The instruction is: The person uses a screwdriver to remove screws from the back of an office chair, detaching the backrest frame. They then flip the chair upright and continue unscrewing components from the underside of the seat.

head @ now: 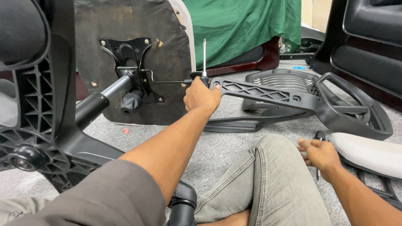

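Observation:
My left hand (pixel 201 97) is closed around the near end of a black plastic chair armrest frame (pixel 268 94) and a screwdriver (pixel 204 58) whose metal shaft points straight up. Just left of that hand stands the upturned chair seat underside (pixel 167 50) with its black metal mechanism plate (pixel 125 54) and a thin lever. My right hand (pixel 319 153) rests low by my bent knee, fingers curled on a small dark tool (pixel 320 136) lying on the carpet, beside a white mesh cushion (pixel 368 152).
A black chair base with a gas cylinder (pixel 98 102) and a caster (pixel 23 157) fills the left. Another black ribbed chair part (pixel 276 81) lies behind the armrest. Green cloth (pixel 243 25) hangs at the back; dark furniture (pixel 368 46) stands at right. Grey carpet (pixel 226 146) lies underneath.

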